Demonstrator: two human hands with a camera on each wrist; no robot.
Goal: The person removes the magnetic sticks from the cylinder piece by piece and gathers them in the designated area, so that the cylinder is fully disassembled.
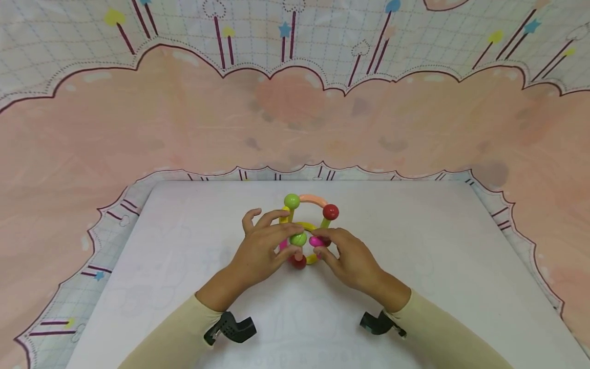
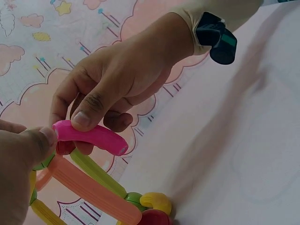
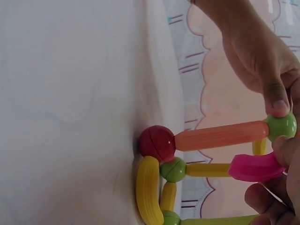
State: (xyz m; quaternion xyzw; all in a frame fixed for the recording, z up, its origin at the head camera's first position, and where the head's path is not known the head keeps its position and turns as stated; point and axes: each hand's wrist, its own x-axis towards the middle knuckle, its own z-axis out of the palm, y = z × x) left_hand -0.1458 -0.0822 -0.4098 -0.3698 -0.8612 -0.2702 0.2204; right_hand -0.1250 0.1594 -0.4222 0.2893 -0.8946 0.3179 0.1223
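Pink curved rod [image 2: 96,137], smooth and slightly bowed, is pinched between the thumb and fingers of the right hand [image 1: 352,259], just beside the green ball [image 1: 298,239] that the left hand [image 1: 262,248] grips in its fingers; whether rod and ball touch is hard to tell. From the head it is a short stub, partly covered, while the left wrist view bares nearly its whole length but cuts off the left hand; the right wrist view crops the right hand instead. That last view also shows a ridged orange rod [image 3: 222,135], foreshortened from the head, joining the green ball to a red ball [image 3: 157,143] on the white counter [image 1: 438,246]. A second pink piece [image 1: 282,245] is mostly hidden behind the left fingers. Farther back, a peach arc [image 1: 313,199] links a far green ball [image 1: 292,201] with a far red ball [image 1: 330,212]; behind the counter hangs a patterned cloth [image 1: 345,133], cut off by the frame.
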